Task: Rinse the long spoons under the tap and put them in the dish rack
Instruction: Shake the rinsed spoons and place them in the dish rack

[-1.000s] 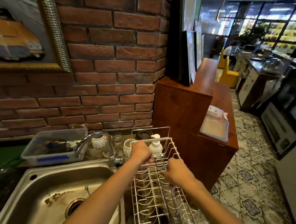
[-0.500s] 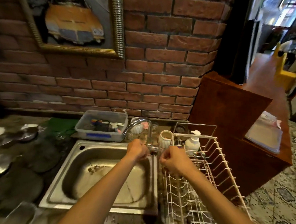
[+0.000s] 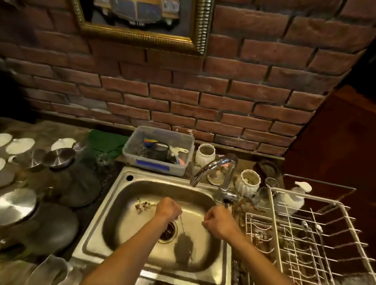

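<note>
Both my hands are over the steel sink (image 3: 113, 214), below the tap (image 3: 213, 166), from which I see no water running. My left hand (image 3: 168, 209) is closed in a fist, and a thin metal long spoon (image 3: 182, 225) hangs down from it above the drain (image 3: 169, 231). My right hand (image 3: 219, 220) is also a fist, close to the sink's right wall; nothing clear shows in it. The white wire dish rack (image 3: 274, 225) stands right of the sink, with spoon ends (image 3: 305, 224) showing inside. The view is blurred.
A clear plastic tub (image 3: 157, 164) of utensils sits behind the sink, next to white jars (image 3: 249, 181). A soap pump bottle (image 3: 293, 199) stands at the rack's far end. Steel lids (image 3: 11, 206) and dark pans (image 3: 54, 229) crowd the counter on the left. Food scraps (image 3: 143, 205) lie in the basin.
The view has swung left and down from the rack to the sink. Both hands left the rack's top and came down over the basin; the left now has a spoon hanging from it.
</note>
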`<action>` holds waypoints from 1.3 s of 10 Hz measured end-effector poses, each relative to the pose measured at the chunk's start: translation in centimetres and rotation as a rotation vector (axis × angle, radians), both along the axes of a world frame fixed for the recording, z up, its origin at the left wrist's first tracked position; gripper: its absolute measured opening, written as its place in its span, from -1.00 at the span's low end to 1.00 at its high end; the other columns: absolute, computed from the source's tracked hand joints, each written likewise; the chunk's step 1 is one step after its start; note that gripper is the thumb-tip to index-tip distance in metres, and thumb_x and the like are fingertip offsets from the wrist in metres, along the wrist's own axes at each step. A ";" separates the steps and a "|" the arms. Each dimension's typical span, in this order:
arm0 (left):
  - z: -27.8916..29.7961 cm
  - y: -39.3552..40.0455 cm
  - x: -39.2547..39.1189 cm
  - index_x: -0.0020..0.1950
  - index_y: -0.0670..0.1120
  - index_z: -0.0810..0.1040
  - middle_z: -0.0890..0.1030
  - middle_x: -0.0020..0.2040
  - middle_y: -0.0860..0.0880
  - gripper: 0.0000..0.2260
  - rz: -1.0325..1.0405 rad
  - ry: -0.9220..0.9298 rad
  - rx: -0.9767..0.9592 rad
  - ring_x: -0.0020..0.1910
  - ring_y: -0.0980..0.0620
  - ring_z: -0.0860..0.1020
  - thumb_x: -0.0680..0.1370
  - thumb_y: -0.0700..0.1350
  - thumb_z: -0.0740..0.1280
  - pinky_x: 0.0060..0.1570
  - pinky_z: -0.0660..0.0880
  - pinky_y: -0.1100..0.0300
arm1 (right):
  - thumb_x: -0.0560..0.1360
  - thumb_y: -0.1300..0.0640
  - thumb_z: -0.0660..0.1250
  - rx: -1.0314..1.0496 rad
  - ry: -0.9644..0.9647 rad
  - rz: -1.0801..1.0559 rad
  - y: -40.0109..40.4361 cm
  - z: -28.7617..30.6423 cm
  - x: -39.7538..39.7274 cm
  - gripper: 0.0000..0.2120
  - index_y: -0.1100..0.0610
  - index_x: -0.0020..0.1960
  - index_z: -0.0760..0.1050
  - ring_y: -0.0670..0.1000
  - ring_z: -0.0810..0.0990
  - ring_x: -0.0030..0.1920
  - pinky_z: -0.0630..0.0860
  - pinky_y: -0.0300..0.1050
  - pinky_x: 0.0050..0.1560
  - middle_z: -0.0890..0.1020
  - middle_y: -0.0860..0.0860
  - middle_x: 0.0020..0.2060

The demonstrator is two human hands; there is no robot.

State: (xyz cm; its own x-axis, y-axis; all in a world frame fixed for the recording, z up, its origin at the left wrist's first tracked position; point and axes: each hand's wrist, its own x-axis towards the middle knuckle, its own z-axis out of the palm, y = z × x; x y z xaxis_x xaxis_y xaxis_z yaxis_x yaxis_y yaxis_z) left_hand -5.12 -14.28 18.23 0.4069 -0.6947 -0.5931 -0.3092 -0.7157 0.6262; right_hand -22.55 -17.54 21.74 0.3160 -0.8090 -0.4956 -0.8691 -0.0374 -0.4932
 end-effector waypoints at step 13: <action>-27.8 -9.0 0.2 0.18 -0.18 0.60 0.67 0.19 -0.16 -0.79 -0.061 -0.135 0.389 0.19 -0.12 0.63 0.60 -0.20 0.27 0.06 0.54 0.12 | 0.57 0.05 0.17 0.300 0.358 0.090 -4.1 -27.4 6.8 -0.79 0.04 0.19 0.41 0.08 0.58 0.22 0.51 -0.04 0.13 0.60 -0.01 0.19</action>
State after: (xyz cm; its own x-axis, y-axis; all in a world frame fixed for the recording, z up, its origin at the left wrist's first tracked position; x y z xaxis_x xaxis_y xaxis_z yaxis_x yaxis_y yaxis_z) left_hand -4.90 -23.25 -9.53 0.4637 -0.4549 -0.7603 -0.4194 -0.8686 0.2639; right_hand -15.71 -21.65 -5.62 0.1452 -0.5906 -0.7938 -0.9863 -0.0225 -0.1637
